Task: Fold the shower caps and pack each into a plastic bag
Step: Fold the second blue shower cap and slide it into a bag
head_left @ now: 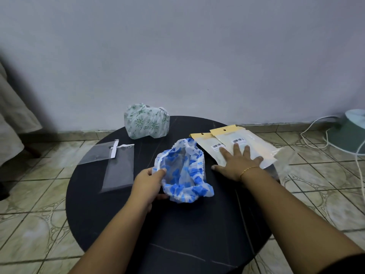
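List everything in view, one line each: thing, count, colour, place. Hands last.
blue shower cap: one, white with blue patches, table centre, unfolded.
green shower cap: one, white with green print, table's far edge.
clear plastic bags: two, transparent, overlapping at table's left.
yellow-topped packets: two, cream with barcode labels, table's right.
table: one, black, round.
cable: white, on the tiled floor at right.
left hand: grip on the blue cap's rim.
right hand: flat on the packets, gold bracelet at wrist.
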Action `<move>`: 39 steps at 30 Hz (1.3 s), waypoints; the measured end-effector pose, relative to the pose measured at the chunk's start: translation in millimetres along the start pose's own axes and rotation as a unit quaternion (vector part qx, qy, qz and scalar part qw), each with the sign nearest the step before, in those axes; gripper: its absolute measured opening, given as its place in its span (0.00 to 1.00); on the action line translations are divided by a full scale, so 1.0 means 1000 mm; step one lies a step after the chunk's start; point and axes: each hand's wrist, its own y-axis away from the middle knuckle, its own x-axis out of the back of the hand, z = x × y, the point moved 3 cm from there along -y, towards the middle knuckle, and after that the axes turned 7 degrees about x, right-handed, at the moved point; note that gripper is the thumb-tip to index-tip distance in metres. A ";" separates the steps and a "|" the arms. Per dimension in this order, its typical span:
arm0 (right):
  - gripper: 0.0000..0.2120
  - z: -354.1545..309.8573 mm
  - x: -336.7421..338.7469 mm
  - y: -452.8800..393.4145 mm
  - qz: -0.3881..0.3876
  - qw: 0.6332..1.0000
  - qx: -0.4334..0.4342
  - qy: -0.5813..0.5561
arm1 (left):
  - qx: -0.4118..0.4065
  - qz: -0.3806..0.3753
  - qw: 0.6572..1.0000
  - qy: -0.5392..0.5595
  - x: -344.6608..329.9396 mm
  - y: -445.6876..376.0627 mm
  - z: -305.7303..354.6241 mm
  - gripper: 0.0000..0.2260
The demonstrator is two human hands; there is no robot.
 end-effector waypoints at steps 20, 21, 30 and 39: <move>0.26 -0.044 0.009 0.035 0.163 0.937 0.103 -0.291 | -0.027 -0.027 0.993 -0.113 0.009 -0.006 0.001 0.08; 0.22 -0.046 0.002 0.046 0.152 0.910 0.075 -0.377 | -0.028 -0.039 0.992 -0.120 0.010 -0.002 0.001 0.09; 0.17 -0.053 -0.031 0.087 0.018 0.746 -0.020 -0.666 | 0.003 -0.047 0.997 -0.065 0.013 0.026 -0.006 0.18; 0.17 -0.047 -0.036 0.096 -0.022 0.800 -0.058 -0.597 | -0.034 -0.041 0.998 -0.042 0.018 0.030 -0.009 0.14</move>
